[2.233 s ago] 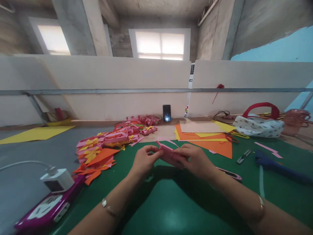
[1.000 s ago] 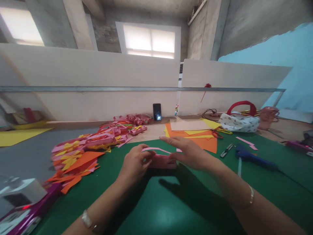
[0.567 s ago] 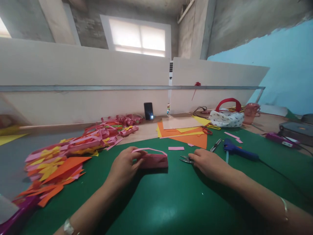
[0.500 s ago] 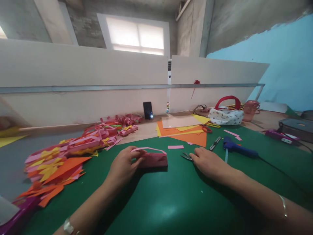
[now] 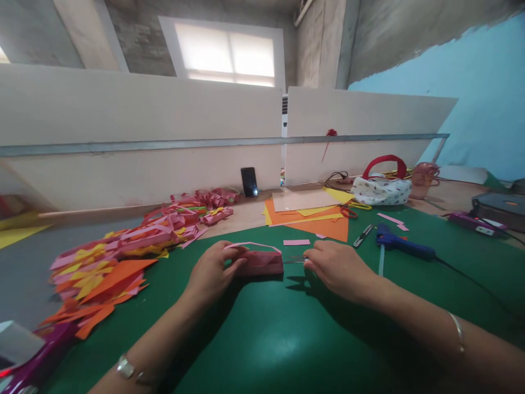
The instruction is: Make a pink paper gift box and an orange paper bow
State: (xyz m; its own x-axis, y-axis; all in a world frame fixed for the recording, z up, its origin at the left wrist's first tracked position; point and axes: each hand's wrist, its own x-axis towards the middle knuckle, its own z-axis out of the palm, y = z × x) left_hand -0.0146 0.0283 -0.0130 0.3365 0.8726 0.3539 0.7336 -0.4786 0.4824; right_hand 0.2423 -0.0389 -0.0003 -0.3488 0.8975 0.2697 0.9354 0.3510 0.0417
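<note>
A small pink paper basket with a thin strip handle rests on the green mat. My left hand is closed on its left end, thumb and fingers pinching the paper. To the right, my right hand grips a pair of small scissors. Their metal blades point left, with the tips close to the basket's right end; whether they touch it I cannot tell. The scissors' handles are hidden in my fingers. A pink paper strip lies just behind the blades.
Left lies a pile of pink, yellow and orange paper pieces. Orange sheets are at the back. A utility knife and blue glue gun lie right. A phone leans on the partition; a cloth basket stands behind.
My right hand has lifted the scissors off the mat and moved left, bringing the blades near the basket's right end. My left hand still holds the basket in about the same place.
</note>
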